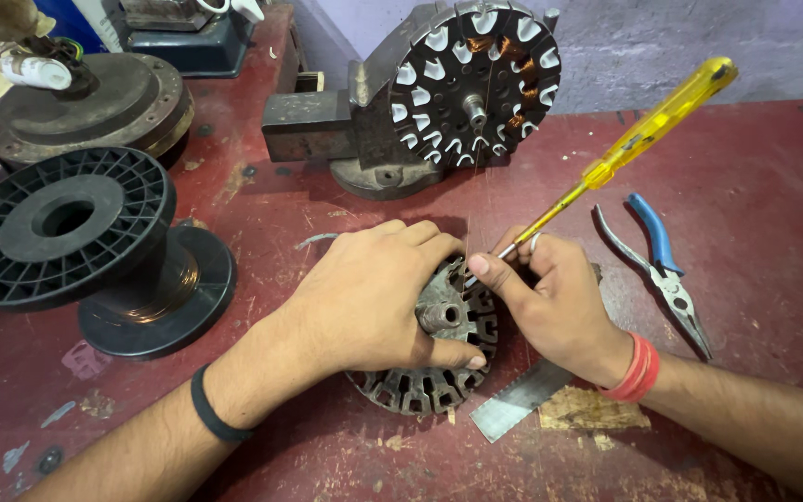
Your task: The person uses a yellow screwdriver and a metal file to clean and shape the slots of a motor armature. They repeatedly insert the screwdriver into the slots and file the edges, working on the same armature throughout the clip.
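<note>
A round slotted metal stator lies flat on the red table in front of me. My left hand rests over it, fingers curled on its top and thumb beside the centre hub. My right hand sits at the stator's right edge and grips a screwdriver with a yellow see-through handle. Its metal shaft points down toward the slots, and the tip is hidden between my fingers.
A second stator with copper windings stands clamped in a vise at the back. A black plastic wire spool sits at left. Blue-handled pliers lie at right. A flat metal strip lies beside the stator.
</note>
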